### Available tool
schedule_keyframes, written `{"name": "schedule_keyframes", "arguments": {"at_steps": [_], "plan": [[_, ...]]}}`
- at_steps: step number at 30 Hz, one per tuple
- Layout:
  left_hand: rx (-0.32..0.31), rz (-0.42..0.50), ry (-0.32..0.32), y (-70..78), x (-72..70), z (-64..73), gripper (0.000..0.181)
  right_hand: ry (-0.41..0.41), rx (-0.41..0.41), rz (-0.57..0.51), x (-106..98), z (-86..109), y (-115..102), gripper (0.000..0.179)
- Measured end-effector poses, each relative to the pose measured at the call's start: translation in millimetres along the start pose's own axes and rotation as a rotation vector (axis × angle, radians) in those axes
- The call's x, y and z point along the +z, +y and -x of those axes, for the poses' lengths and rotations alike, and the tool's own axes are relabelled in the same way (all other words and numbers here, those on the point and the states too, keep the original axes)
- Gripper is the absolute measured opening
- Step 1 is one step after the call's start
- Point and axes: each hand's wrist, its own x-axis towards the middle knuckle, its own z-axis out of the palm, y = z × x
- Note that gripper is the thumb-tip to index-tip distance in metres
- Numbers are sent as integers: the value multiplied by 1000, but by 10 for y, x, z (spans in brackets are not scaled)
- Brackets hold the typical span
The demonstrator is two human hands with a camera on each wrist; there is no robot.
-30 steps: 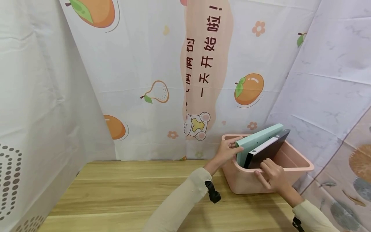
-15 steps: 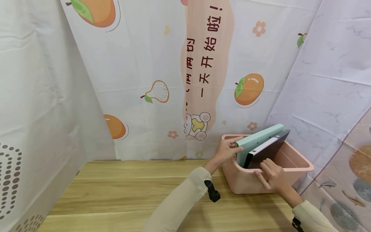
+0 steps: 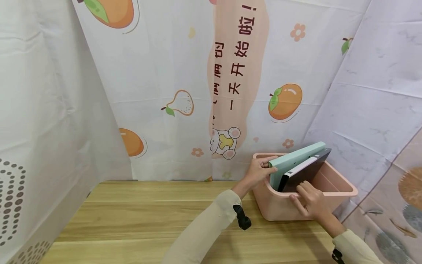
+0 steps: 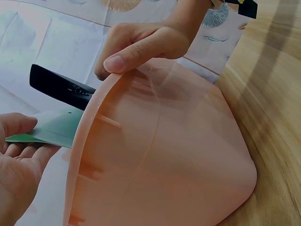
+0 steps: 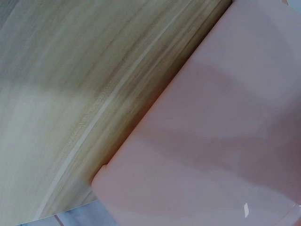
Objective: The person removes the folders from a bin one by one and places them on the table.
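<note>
A pink plastic bin (image 3: 283, 207) stands at the right of the wooden table. Inside it, a mint-green binder (image 3: 298, 156) and a black binder with a white spine (image 3: 304, 170) lean side by side, their upper ends rising above the rim. My left hand (image 3: 258, 172) pinches the near end of the green binder, thumb on one face and fingers on the other, as the left wrist view also shows. With fingers curled over the bin's front rim, my right hand (image 3: 310, 200) grips it next to the black binder. The right wrist view shows only the bin's wall (image 5: 211, 117) and table.
The wooden table (image 3: 132, 220) runs left from the bin. A white cloth with fruit prints (image 3: 158, 146) hangs behind it, and more cloth (image 3: 372, 91) hangs close on the bin's right. A white panel with round holes (image 3: 13, 198) is at the far left.
Both hands, the binders and the bin hold the same places. Only the head view has shifted slightly.
</note>
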Motion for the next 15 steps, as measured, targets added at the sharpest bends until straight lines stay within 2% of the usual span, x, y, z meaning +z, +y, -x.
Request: {"name": "schedule_keyframes", "arguments": {"at_steps": [7, 15], "plan": [[33, 6, 74, -18, 3, -20, 44, 5, 0, 1, -11, -24, -1, 53], [54, 65, 104, 33, 1, -37, 41, 5, 1, -2, -4, -2, -2, 52]]}}
